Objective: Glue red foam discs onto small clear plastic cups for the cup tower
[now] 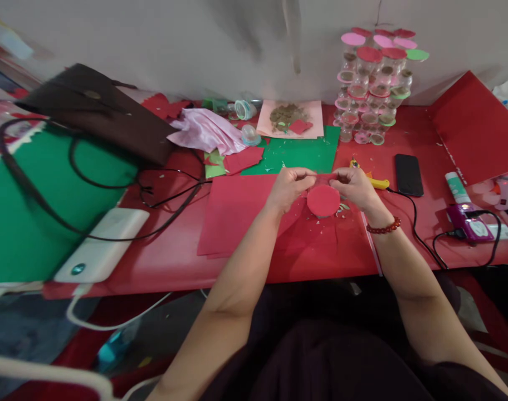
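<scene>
Head view — the red disc (323,201) looks round and plain.

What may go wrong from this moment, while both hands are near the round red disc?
The corded tool with a yellow handle lies close to the right hand; if it is hot, a careless move might burn the hand.
Small pale scraps lie beside the flat, round red disc and could cling to it.
The tall tower of clear cups with pink, red and green discs might topple if bumped.
</scene>
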Demonstrator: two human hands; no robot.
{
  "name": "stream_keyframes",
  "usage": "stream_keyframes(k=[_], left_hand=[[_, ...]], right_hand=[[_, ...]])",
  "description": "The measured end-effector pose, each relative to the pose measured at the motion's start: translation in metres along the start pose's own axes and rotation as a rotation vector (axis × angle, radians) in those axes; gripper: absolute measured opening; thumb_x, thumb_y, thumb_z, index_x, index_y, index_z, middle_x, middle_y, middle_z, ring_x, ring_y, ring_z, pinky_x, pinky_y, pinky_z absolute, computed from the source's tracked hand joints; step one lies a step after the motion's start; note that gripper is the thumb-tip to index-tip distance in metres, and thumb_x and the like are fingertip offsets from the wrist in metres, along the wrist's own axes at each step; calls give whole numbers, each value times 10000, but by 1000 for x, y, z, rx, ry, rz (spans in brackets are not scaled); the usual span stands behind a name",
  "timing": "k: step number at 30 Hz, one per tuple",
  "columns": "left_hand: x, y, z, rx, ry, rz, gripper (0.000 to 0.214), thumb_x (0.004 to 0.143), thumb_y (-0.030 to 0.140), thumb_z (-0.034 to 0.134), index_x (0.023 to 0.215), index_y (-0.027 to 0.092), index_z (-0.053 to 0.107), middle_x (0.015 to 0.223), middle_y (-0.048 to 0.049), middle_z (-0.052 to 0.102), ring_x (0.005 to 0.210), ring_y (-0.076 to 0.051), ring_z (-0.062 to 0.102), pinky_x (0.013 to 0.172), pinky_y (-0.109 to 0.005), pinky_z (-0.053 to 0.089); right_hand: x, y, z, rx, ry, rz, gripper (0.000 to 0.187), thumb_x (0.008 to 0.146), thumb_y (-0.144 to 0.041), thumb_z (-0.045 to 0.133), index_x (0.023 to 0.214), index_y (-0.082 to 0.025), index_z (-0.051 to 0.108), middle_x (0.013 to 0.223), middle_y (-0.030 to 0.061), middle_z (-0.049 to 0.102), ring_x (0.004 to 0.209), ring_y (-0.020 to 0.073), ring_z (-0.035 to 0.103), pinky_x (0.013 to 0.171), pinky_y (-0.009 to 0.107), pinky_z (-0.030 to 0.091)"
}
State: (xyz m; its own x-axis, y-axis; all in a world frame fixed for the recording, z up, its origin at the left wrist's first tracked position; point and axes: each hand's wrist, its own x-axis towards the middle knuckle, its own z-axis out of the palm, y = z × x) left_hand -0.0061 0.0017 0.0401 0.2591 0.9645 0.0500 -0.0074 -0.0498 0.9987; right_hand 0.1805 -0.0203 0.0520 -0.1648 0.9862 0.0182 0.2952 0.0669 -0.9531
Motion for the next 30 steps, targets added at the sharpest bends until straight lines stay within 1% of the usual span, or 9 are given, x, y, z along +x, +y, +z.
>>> stream_keyframes(k=[4, 11, 16, 20, 23, 25, 28, 30], left_hand=[[-2, 4, 1, 72, -63, 10, 146, 655, 321, 668, 631, 184, 715, 652, 2, 635, 609, -112, 497, 584, -250, 378], [-3, 6, 0, 120, -100, 16, 146, 654, 306, 686, 662, 176, 750, 650, 4, 661, 628, -120, 534, 605, -248, 398], [-3, 9, 1, 143, -74, -18, 127, 635, 223, 653, 669, 175, 766, 648, 6, 688, 617, -121, 565, 615, -246, 423], [-3, 9, 0, 109, -50, -44, 201, 617, 137, 614, 715, 186, 783, 700, 0, 732, 640, -132, 613, 645, -252, 473], [-1, 5, -1, 61, -3, -36, 226, 618, 88, 596, 724, 186, 770, 737, -3, 749, 658, -128, 635, 671, -249, 500], [2, 2, -3, 8, 72, -22, 241, 632, 61, 574, 737, 179, 756, 744, -6, 751, 671, -124, 651, 684, -241, 511], [7, 0, -7, -76, 197, 7, 299, 641, 6, 530, 788, 171, 732, 725, 0, 741, 692, -115, 679, 727, -234, 535], [9, 0, -10, -118, 254, 30, 281, 666, -8, 542, 800, 171, 712, 708, 8, 729, 675, -106, 683, 737, -230, 543]], right_hand=[[-1, -1, -1, -104, -39, -32, 117, 707, -292, 601, 646, -196, 576, 555, -50, 483, 553, 88, 416, 532, 254, 291], [-2, 1, 0, -163, -47, -56, 137, 727, -287, 579, 630, -191, 568, 564, -44, 466, 562, 92, 405, 546, 266, 276], [-1, 1, 0, -214, -16, -61, 133, 734, -275, 603, 634, -188, 585, 563, -41, 485, 569, 95, 422, 549, 264, 284], [-1, 0, 0, -217, 43, -45, 133, 732, -251, 607, 616, -196, 574, 535, -50, 473, 545, 89, 414, 530, 260, 271], [0, 0, -1, -176, 82, -56, 155, 728, -268, 604, 593, -202, 563, 517, -49, 473, 517, 86, 406, 508, 262, 262], [0, -1, -1, -110, 119, -70, 157, 728, -294, 596, 601, -206, 569, 514, -46, 478, 498, 89, 406, 491, 263, 269], [-1, -4, -1, 7, 183, -94, 160, 735, -338, 596, 633, -216, 576, 519, -40, 494, 492, 99, 428, 490, 264, 316], [-1, -5, -1, 45, 201, -104, 173, 742, -363, 601, 646, -221, 576, 526, -34, 506, 501, 107, 448, 502, 269, 346]])
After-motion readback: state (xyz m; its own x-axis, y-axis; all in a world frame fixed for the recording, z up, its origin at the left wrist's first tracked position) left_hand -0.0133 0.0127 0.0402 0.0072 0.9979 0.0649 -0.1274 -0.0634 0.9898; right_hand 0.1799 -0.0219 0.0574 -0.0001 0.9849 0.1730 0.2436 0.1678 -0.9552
